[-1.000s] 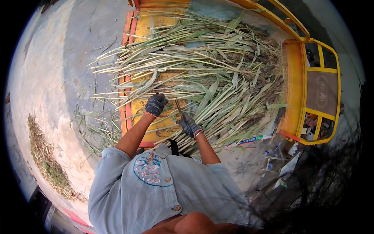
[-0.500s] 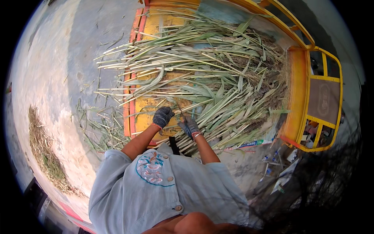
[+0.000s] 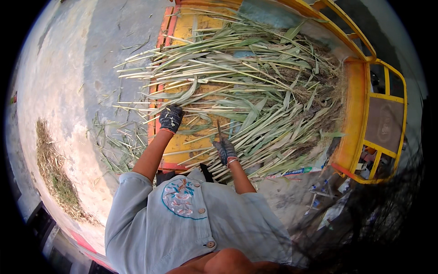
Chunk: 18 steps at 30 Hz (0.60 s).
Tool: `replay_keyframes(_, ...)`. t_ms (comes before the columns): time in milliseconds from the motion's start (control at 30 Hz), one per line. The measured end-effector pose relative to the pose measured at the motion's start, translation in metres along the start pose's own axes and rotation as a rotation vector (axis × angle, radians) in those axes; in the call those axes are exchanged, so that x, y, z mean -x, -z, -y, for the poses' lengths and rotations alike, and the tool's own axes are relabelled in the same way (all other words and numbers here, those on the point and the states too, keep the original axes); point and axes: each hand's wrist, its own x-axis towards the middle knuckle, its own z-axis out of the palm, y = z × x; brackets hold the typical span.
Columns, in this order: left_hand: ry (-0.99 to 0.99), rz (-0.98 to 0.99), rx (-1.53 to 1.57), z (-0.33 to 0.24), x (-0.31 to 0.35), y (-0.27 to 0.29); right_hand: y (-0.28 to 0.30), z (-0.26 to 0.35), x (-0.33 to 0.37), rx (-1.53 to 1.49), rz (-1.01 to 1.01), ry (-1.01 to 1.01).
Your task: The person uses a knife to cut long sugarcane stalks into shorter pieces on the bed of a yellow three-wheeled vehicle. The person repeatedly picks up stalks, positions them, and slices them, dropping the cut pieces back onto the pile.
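My left hand (image 3: 171,118), in a dark knitted glove with leaf scraps on its back, is closed around the cut end of a pale stalk (image 3: 205,110). That stalk runs right into the pile of long green stalks (image 3: 242,73) with leaves and brown, brushy heads. My right hand (image 3: 225,150), gloved in grey, grips a narrow knife-like blade (image 3: 220,129) that points away from me; its handle is hidden in the fist. More stalks (image 3: 260,146) lie beside and beneath the right hand. The stalks rest on a worn yellow cart bed (image 3: 180,137).
An orange-red edge (image 3: 154,96) borders the bed at left. Yellow rails (image 3: 387,77) and an orange-yellow end wall (image 3: 355,105) stand at right. Scattered cuttings (image 3: 118,141) and a strip of dry plant matter (image 3: 57,178) lie on the concrete. Litter (image 3: 321,194) lies at lower right.
My left hand has moved left and away from me to the stalk ends and closed there. My right hand has stayed near its place, the blade now pointing straighter away from me.
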Motion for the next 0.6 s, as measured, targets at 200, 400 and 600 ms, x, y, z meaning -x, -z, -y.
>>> replay_keyframes(200, 0.227, 0.181, -0.063, -0.023, -0.048, -0.072, 0.017, 0.082, 0.054, 0.155, 0.023, 0.032)
replay_keyframes(400, 0.033, 0.402, 0.066, -0.042, -0.038, -0.016, 0.007, 0.058, 0.042, 0.131, -0.012, 0.099)
replay_keyframes(600, 0.117, 0.453, 0.387, -0.030, -0.018, -0.011, -0.002, 0.075, 0.050, 0.113, 0.069, 0.073)
